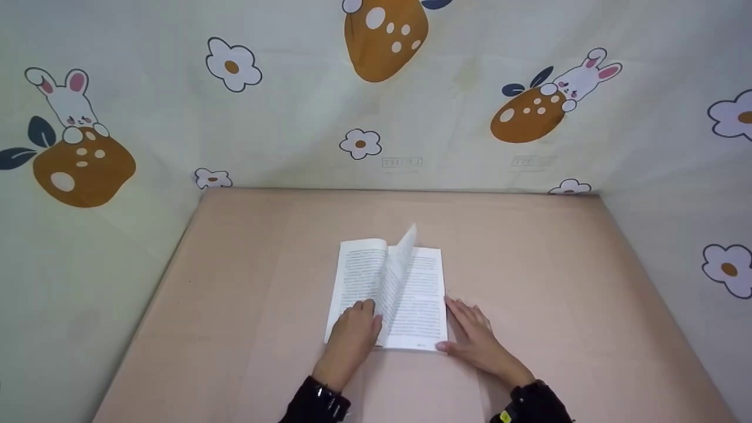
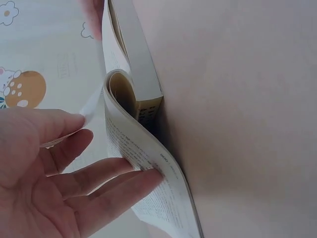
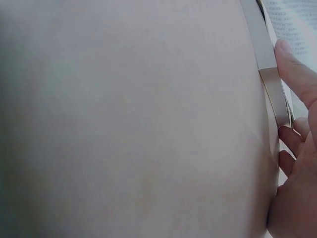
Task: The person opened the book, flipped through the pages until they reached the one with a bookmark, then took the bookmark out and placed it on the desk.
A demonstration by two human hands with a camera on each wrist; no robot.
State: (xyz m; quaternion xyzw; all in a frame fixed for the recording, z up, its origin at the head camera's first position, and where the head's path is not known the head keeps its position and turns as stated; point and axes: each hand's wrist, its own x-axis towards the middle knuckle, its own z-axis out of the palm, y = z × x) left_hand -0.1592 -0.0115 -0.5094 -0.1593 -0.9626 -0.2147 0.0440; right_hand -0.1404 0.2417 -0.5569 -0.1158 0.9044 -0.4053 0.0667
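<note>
An open book (image 1: pixel 423 294) lies on the table, with printed text on both sides. One page (image 1: pixel 401 264) stands up near the middle, partly turned. At the lower part of the left side is my left hand (image 1: pixel 351 332); in the left wrist view its thumb and index finger pinch the lifted page (image 2: pixel 91 106), while the other fingers touch the printed left pages (image 2: pixel 168 166). My right hand (image 1: pixel 477 341) rests at the book's lower right corner. Its thumb (image 3: pixel 292 64) presses on the right page, and the other fingers lie along the side edge.
The book sits on a pinkish-beige tabletop (image 1: pixel 264 282). Pale cloth walls (image 1: pixel 294 117) printed with rabbits, orange fruit and flowers surround the table at the back and both sides. Dark sleeves (image 1: pixel 317 402) cover both wrists.
</note>
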